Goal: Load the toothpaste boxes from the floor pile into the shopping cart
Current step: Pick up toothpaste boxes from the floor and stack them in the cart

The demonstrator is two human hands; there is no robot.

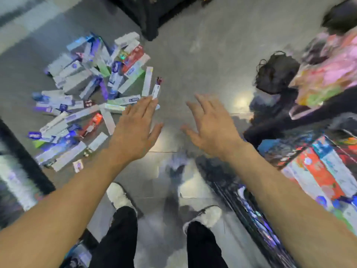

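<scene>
A loose pile of toothpaste boxes point(90, 93), mostly white, blue, purple, green and red, lies spread on the grey floor at the left. My left hand point(135, 130) hovers flat, fingers apart, over the pile's right edge, holding nothing. My right hand point(210, 126) is stretched out beside it over bare floor, fingers spread and empty. At the right edge the shopping cart point(257, 215) shows a blurred rim, with several toothpaste boxes point(318, 176) inside, red, white and blue.
A black bag point(276, 74) lies on the floor at the right, next to pink and yellow packaged goods point(332, 70). A dark shelf base point(148, 18) stands at the back. A black edge point(23, 157) runs along the left. My feet in white shoes point(119, 196) stand below.
</scene>
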